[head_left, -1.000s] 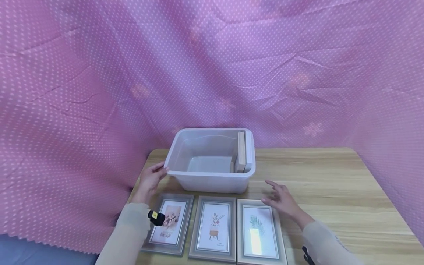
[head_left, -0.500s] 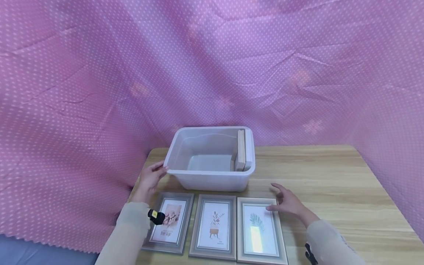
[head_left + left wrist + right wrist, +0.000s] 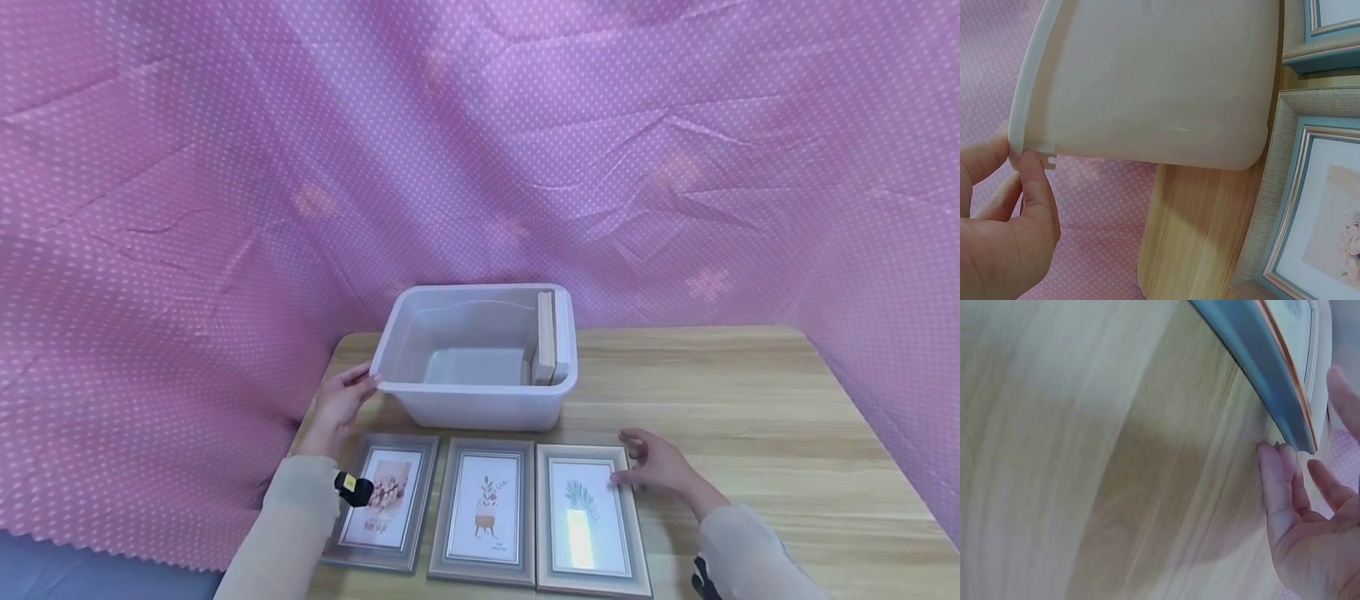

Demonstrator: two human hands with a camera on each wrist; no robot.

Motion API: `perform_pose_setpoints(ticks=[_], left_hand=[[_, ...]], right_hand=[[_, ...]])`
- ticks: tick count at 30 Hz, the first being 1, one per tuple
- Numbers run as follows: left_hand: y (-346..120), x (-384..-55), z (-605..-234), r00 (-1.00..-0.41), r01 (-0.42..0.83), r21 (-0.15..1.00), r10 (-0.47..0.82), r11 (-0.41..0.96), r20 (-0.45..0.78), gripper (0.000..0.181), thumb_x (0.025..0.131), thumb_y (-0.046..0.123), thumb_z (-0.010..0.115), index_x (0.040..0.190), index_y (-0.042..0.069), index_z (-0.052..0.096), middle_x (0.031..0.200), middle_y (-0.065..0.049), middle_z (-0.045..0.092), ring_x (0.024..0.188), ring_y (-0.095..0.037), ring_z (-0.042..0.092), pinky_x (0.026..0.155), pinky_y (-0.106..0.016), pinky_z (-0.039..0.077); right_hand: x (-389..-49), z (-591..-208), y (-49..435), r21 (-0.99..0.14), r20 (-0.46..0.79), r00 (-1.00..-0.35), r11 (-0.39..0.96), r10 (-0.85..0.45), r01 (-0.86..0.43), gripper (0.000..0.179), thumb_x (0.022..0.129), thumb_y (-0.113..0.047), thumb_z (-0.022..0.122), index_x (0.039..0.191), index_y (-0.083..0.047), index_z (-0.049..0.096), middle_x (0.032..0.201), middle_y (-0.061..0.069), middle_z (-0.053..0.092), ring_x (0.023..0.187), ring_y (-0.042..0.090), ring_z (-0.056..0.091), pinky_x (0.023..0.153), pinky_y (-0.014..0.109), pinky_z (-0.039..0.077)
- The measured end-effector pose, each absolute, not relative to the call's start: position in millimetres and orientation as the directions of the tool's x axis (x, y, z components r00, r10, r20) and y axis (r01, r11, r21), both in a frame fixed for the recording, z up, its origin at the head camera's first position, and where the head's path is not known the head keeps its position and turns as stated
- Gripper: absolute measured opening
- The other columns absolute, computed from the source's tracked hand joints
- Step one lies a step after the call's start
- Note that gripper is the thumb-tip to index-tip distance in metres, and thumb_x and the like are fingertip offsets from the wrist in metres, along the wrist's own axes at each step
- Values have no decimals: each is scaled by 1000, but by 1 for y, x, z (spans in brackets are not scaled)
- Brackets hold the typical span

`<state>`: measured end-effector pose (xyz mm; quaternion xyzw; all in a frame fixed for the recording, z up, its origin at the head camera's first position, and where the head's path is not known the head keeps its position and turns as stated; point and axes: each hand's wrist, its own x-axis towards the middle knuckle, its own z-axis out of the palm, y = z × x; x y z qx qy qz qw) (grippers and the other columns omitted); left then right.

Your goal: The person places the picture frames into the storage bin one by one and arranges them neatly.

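Observation:
My left hand (image 3: 339,410) pinches the rim of a white plastic bin (image 3: 480,408) at its front left corner. In the left wrist view the thumb and fingers grip that rim (image 3: 1017,106). My right hand (image 3: 660,468) is at the upper right corner of a picture frame with a green leaf print (image 3: 588,500). Seen from the right wrist, the fingertips (image 3: 1275,453) are right by the corner of the frame (image 3: 1272,381), low over the tabletop, and the thumb is spread apart. A middle frame (image 3: 486,517) and a left frame (image 3: 382,500) lie beside it, face up.
Two flat, thick-edged pieces stand upright along the bin's right wall, one beige (image 3: 546,340) and one white (image 3: 562,333). The wooden table (image 3: 720,392) extends to the right. Pink dotted cloth (image 3: 480,167) hangs behind and at both sides.
My right hand has moved slightly right and toward me, from beside the bin to the corner of the leaf-print frame. The left hand stays on the bin rim.

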<state>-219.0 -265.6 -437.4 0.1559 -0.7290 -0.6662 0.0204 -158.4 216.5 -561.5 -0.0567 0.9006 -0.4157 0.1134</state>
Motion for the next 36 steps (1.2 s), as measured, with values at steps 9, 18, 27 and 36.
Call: perform_pose_setpoints(ticks=[9, 18, 27, 36], left_hand=[[-266, -219, -436, -951, -201, 976, -255, 81, -175, 46, 91, 0, 62, 134, -6, 48, 128, -22, 50, 88, -5, 58, 84, -18, 52], [-266, -220, -435, -952, -211, 974, -245, 82, -185, 47, 92, 1, 61, 135, -6, 46, 133, -23, 47, 93, -7, 58, 88, -19, 50], [-266, -219, -434, -955, -205, 975, -237, 86, -180, 46, 92, 1, 60, 136, -7, 46, 131, -23, 48, 94, -6, 57, 88, -19, 50], [-265, -220, -435, -961, -192, 977, -220, 90, -168, 46, 93, 0, 59, 136, -7, 45, 134, -25, 46, 100, -11, 57, 89, -19, 49]], right_hand=[[-147, -564, 206, -751, -169, -984, 655, -61, 88, 70, 66, -28, 88, 121, 4, 58, 102, 12, 64, 95, 29, 59, 81, 45, 54], [-145, -563, 199, -751, -180, -984, 646, 2, 138, 50, 77, -15, 80, 118, 4, 59, 100, 12, 64, 91, 28, 60, 77, 43, 55], [-147, -566, 199, -775, -180, -983, 613, 21, 155, 42, 79, -8, 75, 114, 6, 59, 101, 16, 66, 93, 32, 61, 81, 46, 54], [-148, -569, 208, -886, -233, -973, 413, 1, 213, 48, 75, -3, 77, 116, 9, 55, 106, 27, 63, 83, 28, 65, 61, 36, 59]])
